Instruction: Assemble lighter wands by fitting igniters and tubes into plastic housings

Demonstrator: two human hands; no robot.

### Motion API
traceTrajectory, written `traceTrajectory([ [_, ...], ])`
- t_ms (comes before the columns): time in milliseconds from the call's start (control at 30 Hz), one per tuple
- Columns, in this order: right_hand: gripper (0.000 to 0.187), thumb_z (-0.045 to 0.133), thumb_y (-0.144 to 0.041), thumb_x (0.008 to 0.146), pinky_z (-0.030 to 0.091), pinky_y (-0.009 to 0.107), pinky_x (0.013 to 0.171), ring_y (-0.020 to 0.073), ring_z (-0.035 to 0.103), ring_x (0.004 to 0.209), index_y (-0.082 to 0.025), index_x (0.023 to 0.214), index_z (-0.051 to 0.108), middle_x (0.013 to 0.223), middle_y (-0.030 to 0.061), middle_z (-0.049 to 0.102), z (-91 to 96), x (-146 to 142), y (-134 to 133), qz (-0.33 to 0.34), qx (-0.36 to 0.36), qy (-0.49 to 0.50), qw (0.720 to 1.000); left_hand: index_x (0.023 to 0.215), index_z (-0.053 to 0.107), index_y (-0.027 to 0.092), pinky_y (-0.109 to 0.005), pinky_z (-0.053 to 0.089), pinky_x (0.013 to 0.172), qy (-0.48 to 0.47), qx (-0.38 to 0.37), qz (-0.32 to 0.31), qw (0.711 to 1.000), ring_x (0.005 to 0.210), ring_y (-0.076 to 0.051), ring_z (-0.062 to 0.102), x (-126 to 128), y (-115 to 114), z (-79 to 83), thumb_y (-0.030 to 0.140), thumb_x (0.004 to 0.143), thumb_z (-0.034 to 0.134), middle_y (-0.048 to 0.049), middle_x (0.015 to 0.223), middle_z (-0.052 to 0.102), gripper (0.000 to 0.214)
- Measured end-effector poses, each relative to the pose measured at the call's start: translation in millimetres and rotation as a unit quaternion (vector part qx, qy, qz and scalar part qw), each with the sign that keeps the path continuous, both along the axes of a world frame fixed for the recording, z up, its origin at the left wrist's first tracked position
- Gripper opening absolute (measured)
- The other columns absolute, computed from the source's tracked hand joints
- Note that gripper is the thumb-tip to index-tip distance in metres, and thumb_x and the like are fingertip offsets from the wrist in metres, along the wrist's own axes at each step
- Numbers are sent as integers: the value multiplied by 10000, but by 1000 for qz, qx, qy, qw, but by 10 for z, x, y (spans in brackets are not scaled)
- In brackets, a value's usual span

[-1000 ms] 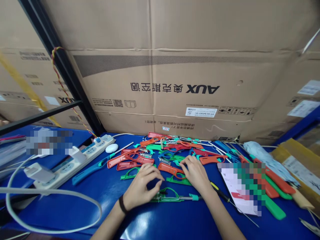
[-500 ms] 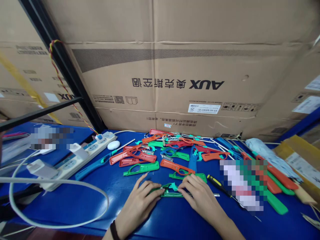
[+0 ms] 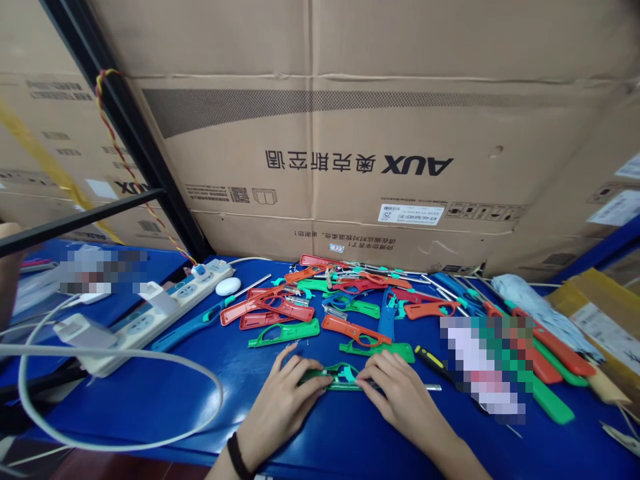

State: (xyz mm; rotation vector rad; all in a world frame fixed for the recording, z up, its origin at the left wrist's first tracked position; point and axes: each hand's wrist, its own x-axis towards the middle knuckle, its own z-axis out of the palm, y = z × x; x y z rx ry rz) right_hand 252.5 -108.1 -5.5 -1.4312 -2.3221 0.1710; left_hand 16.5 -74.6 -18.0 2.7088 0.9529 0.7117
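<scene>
A green lighter casing half (image 3: 345,386) lies on the blue table between my hands, with a teal trigger (image 3: 346,374) in its opening. My left hand (image 3: 290,397) grips the casing's left end between thumb and fingers. My right hand (image 3: 397,387) is closed at the trigger and the casing's right part; its fingertips partly cover what they pinch. From beneath the right hand a metal tube (image 3: 432,387) sticks out to the right. Just beyond lie another green casing half (image 3: 285,333), an orange one (image 3: 355,331) and a further green one (image 3: 400,351).
Several lighter parts pile up against the cardboard box (image 3: 350,40). A power strip (image 3: 135,328) with chargers and a looping white cable (image 3: 220,400) are on the left. To the right are a screwdriver (image 3: 431,360) and long-handled lighters (image 3: 565,350). Part of another person shows at the left edge.
The camera view has shifted slightly. My hands stay on the green casing with small finger movements. At the left edge, more of another person's arm has come into view.
</scene>
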Motion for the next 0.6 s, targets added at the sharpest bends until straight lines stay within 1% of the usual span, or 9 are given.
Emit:
traceTrajectory([
  [200, 122, 516, -176, 918, 399, 342, 741, 199, 567, 794, -211, 845, 607, 838, 17, 637, 8, -24, -10, 6, 1, 8, 1000, 1137, 594, 281, -506, 336, 1068, -14, -29, -8, 999, 968, -193, 564, -3, 5, -35, 174, 928, 503, -39, 1046, 604, 252],
  [267, 153, 483, -198, 940, 390, 344, 756, 194, 572, 791, -214, 850, 606, 829, 13, 641, 5, -35, -9, 19, 23, 17, 999, 1147, 589, 282, -501, 335, 1075, -12, -33, -11, 999, 975, -188, 559, -7, 11, -35, 180, 930, 502, -37, 1047, 593, 255],
  [367, 198, 443, -231, 963, 378, 334, 732, 186, 569, 767, -213, 846, 602, 805, 11, 641, 3, -30, 4, 28, 61, 45, 997, 1132, 589, 281, -529, 298, 1089, 1, -38, -14, 999, 977, -182, 556, -10, 15, -6, 168, 928, 498, -31, 1044, 586, 250],
  [500, 120, 516, -229, 932, 372, 320, 694, 183, 560, 761, -211, 843, 595, 811, 9, 636, -2, 15, 34, -13, 60, 95, 994, 1102, 582, 254, -551, 240, 1105, 0, -47, -9, 999, 977, -178, 554, 18, -12, 57, 136, 913, 493, -36, 1037, 572, 240],
  [600, 76, 565, -191, 899, 374, 322, 707, 184, 560, 765, -218, 836, 596, 805, -2, 629, -27, 32, 45, -19, 44, 100, 994, 1086, 573, 228, -544, 242, 1099, -11, -57, -2, 998, 1038, -199, 533, 85, -43, 89, 166, 901, 519, -57, 1075, 551, 203],
])
